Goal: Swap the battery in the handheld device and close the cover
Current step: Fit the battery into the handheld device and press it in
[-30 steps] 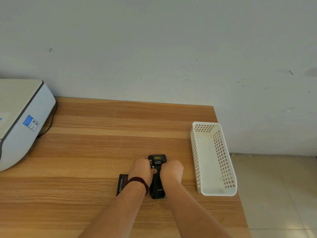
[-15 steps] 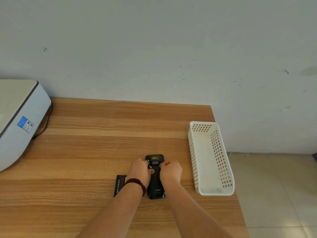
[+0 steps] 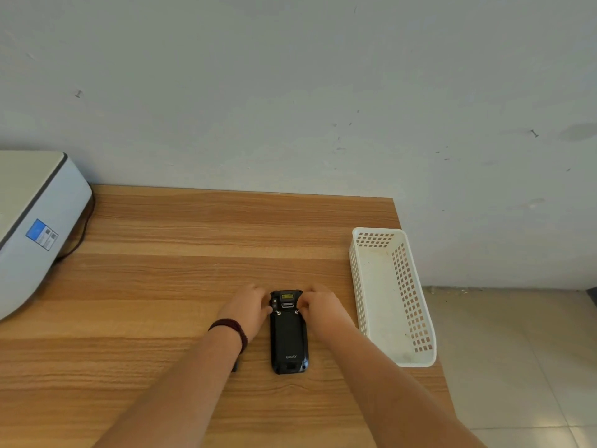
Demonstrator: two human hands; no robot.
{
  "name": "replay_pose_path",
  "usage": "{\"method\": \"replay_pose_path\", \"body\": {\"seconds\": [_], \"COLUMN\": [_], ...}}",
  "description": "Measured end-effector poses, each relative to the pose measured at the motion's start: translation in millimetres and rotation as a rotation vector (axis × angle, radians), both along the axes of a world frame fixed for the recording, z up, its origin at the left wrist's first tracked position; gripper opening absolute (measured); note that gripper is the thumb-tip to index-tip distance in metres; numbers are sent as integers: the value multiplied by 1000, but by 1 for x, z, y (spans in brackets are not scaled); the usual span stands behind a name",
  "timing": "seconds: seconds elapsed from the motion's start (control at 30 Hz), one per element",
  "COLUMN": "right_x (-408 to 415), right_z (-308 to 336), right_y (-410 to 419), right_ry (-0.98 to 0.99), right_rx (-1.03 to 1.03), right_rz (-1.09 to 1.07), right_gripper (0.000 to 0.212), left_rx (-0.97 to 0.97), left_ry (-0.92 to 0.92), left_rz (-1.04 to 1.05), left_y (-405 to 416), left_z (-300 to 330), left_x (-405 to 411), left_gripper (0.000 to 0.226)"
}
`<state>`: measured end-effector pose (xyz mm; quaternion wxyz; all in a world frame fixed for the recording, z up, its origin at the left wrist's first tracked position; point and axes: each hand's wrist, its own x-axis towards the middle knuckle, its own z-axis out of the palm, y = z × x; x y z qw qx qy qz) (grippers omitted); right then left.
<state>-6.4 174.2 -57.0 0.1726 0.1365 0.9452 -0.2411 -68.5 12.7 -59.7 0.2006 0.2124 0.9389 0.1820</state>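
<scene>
Now the handheld device lies back-up on the counter, directly between the left hand and the right hand. Its long axis runs away from the person. Both hands flank its far end, equally near, fingers curled against its sides beside two small latches. Whether they pinch the latches is hard to tell. A dark object, possibly a battery, is mostly hidden under the left wrist.

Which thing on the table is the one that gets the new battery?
Look at the wooden table, near its front right, just left of the white basket. The device lies flat between the left hand and right hand. It is the only black slab, with two silver screws.
</scene>
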Motion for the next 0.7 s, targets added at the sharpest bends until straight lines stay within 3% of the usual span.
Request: {"method": "replay_pose_path", "body": {"seconds": [0.17, 0.37, 0.7], "right_x": [-4, -9, -15], "right_z": [-1, 12, 11], "right_y": [6, 8, 7], "right_ry": [45, 39, 68], "right_rx": [190, 353, 383], "right_rz": [335, 695, 840], "right_gripper": [20, 28, 25], "left_rx": [19, 38, -19], "left_ry": [56, 80, 105], "left_rz": [-241, -273, -319], "left_y": [-4, 1, 2], "left_z": [-5, -1, -10], "left_x": [-7, -7, -11], "left_gripper": [21, 20, 24]}}
